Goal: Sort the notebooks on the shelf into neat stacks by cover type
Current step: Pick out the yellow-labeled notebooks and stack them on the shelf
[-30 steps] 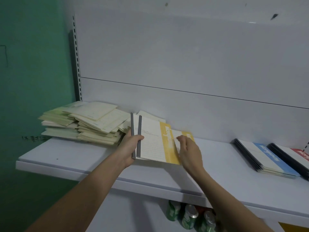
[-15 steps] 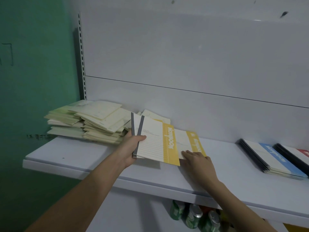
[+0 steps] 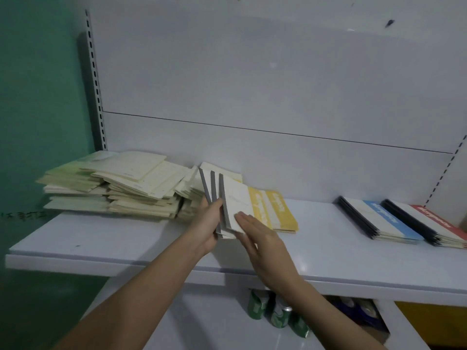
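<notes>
While left hand (image 3: 206, 224) grips yellow notebooks (image 3: 240, 203) | right fingers (image 3: 243, 218) flat on cover

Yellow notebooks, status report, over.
Left hand grips three yellow-band notebooks by their grey spines. Right hand open, flat on top cover. One more yellow notebook on the shelf behind. Nothing blocking.

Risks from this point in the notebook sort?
1. The left hand grips three fanned yellow notebooks by the spine edge only; one may slip out.
2. The right hand lies flat on the top cover, so a push could skew them further.
3. The cream pile beside them looks messy and could slide if bumped.
</notes>
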`<state>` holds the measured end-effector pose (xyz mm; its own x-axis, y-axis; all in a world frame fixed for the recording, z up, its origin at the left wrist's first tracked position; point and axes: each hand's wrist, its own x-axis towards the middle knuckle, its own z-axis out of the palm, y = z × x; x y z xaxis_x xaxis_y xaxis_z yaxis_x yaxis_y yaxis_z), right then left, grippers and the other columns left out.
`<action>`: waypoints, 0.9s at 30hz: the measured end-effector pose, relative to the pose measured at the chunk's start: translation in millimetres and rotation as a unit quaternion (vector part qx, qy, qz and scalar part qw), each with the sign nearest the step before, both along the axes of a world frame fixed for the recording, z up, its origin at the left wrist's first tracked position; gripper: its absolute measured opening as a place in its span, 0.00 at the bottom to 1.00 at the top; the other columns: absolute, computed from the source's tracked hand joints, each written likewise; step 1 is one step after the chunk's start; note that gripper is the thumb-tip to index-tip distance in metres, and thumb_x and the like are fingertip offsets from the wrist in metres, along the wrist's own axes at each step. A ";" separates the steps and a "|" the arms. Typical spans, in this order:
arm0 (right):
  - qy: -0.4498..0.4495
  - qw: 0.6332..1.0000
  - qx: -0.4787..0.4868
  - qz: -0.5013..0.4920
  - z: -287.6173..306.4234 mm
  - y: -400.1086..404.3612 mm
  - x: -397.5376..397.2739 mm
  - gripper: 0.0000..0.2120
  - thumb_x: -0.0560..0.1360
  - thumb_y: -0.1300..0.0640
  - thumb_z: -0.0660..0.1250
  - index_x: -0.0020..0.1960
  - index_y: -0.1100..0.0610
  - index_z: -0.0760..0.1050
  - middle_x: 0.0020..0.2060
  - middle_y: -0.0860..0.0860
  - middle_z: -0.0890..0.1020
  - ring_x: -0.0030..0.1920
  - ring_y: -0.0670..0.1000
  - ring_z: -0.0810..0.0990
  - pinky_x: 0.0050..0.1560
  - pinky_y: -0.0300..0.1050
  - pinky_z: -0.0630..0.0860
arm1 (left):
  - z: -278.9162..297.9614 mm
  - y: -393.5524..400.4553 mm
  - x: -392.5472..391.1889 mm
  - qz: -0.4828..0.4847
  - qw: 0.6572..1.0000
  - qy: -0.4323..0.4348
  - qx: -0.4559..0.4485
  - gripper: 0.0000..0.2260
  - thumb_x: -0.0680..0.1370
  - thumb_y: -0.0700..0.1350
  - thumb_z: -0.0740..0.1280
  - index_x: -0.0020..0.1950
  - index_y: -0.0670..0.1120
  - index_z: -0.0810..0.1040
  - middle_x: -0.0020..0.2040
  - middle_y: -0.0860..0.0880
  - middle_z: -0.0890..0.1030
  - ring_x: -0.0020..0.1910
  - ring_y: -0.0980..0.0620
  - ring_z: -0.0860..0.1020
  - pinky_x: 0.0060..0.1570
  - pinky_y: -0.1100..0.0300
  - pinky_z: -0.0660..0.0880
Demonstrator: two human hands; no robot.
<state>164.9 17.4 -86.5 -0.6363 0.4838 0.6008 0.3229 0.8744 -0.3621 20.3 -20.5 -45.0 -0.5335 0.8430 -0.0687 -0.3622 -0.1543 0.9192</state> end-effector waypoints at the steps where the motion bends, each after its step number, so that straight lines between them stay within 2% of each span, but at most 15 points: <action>1: -0.012 1.000 -0.002 0.001 -4.4 -2.0 0.3 0.20 0.82 0.47 0.58 0.71 0.53 0.71 0.70 0.48 0.73 0.70 0.49 0.69 0.70 0.34 0.61 | -1.8 -0.3 3.0 -0.004 1.000 0.003 -0.002 0.12 0.83 0.47 0.59 0.66 0.50 0.73 0.56 0.45 0.83 0.50 0.45 0.83 0.38 0.55 0.79; 3: -0.038 0.999 0.000 -0.004 -8.5 -3.6 5.0 0.24 0.82 0.42 0.52 0.72 0.52 0.70 0.71 0.48 0.71 0.72 0.49 0.67 0.72 0.43 0.64 | -6.9 0.4 6.9 -0.015 1.000 0.001 0.002 0.12 0.83 0.49 0.61 0.65 0.51 0.73 0.56 0.45 0.84 0.52 0.45 0.83 0.42 0.53 0.80; 6: -0.041 0.999 -0.016 -0.005 -6.7 -3.1 17.6 0.25 0.82 0.41 0.47 0.73 0.50 0.69 0.72 0.45 0.69 0.74 0.44 0.63 0.74 0.41 0.58 | -13.5 4.9 13.4 -0.026 1.000 0.012 -0.004 0.14 0.80 0.42 0.66 0.66 0.47 0.73 0.56 0.43 0.83 0.54 0.43 0.82 0.49 0.48 0.81; 9: 0.044 0.994 -0.027 -0.097 1.7 4.7 35.9 0.21 0.82 0.47 0.54 0.72 0.52 0.70 0.71 0.47 0.71 0.72 0.44 0.65 0.72 0.39 0.59 | -13.9 13.8 24.0 -0.022 1.000 0.006 -0.017 0.14 0.79 0.38 0.65 0.65 0.47 0.72 0.57 0.42 0.82 0.54 0.42 0.81 0.54 0.43 0.79; 11: 0.106 0.976 -0.084 -0.172 12.1 14.4 52.0 0.20 0.81 0.51 0.58 0.72 0.54 0.67 0.68 0.48 0.70 0.67 0.47 0.66 0.67 0.39 0.61 | -11.4 21.9 33.5 -0.025 1.000 0.005 -0.017 0.15 0.79 0.39 0.65 0.65 0.47 0.72 0.57 0.43 0.82 0.55 0.42 0.81 0.56 0.41 0.78; 13: 0.137 0.951 -0.209 -0.179 19.5 27.3 68.9 0.23 0.79 0.51 0.60 0.73 0.54 0.64 0.65 0.46 0.68 0.63 0.46 0.68 0.65 0.43 0.66 | -8.3 31.4 44.5 -0.027 0.999 -0.001 -0.019 0.15 0.79 0.39 0.66 0.65 0.47 0.71 0.56 0.44 0.82 0.54 0.42 0.81 0.55 0.41 0.78; 16: 0.170 0.902 -0.373 -0.137 22.4 48.7 94.1 0.26 0.73 0.49 0.62 0.70 0.52 0.67 0.64 0.47 0.74 0.60 0.50 0.77 0.61 0.53 0.76 | -6.9 48.0 66.6 -0.042 0.999 -0.020 -0.027 0.13 0.80 0.40 0.64 0.64 0.45 0.72 0.55 0.44 0.82 0.52 0.44 0.81 0.50 0.46 0.80; 19: 0.239 0.836 -0.479 -0.116 23.0 66.9 120.6 0.21 0.76 0.62 0.64 0.68 0.55 0.68 0.56 0.49 0.78 0.55 0.52 0.80 0.47 0.47 0.80 | -8.7 62.5 94.5 -0.059 0.997 -0.014 -0.038 0.11 0.81 0.41 0.63 0.63 0.46 0.72 0.54 0.45 0.82 0.50 0.45 0.81 0.49 0.48 0.79; 20: 0.249 0.823 -0.497 -0.115 23.0 72.1 130.2 0.21 0.77 0.64 0.64 0.68 0.54 0.67 0.53 0.49 0.78 0.53 0.52 0.81 0.43 0.44 0.78 | -10.1 68.5 104.3 -0.063 0.997 -0.008 -0.041 0.12 0.81 0.41 0.63 0.64 0.46 0.71 0.55 0.45 0.82 0.51 0.45 0.81 0.50 0.48 0.79; 22: 0.249 0.819 -0.501 -0.126 18.9 85.5 150.1 0.23 0.77 0.65 0.64 0.69 0.54 0.66 0.52 0.49 0.78 0.51 0.51 0.81 0.41 0.42 0.77 | -11.0 80.9 125.6 -0.066 0.997 0.010 -0.044 0.12 0.81 0.41 0.63 0.64 0.46 0.69 0.56 0.45 0.81 0.51 0.46 0.80 0.50 0.49 0.78; 25: 0.248 0.820 -0.493 -0.148 8.3 108.5 182.3 0.26 0.77 0.64 0.64 0.73 0.55 0.63 0.56 0.50 0.77 0.51 0.49 0.79 0.45 0.44 0.78 | -9.1 101.7 161.7 -0.073 0.995 0.047 -0.052 0.10 0.81 0.41 0.62 0.63 0.47 0.69 0.54 0.47 0.81 0.48 0.49 0.80 0.43 0.54 0.78; 27: 0.249 0.826 -0.479 -0.162 4.6 124.4 207.0 0.26 0.77 0.64 0.64 0.73 0.54 0.63 0.59 0.50 0.75 0.53 0.47 0.78 0.48 0.45 0.79 | -8.5 117.4 186.9 -0.083 0.992 0.075 -0.056 0.11 0.81 0.39 0.62 0.62 0.47 0.71 0.54 0.47 0.82 0.48 0.49 0.80 0.45 0.54 0.76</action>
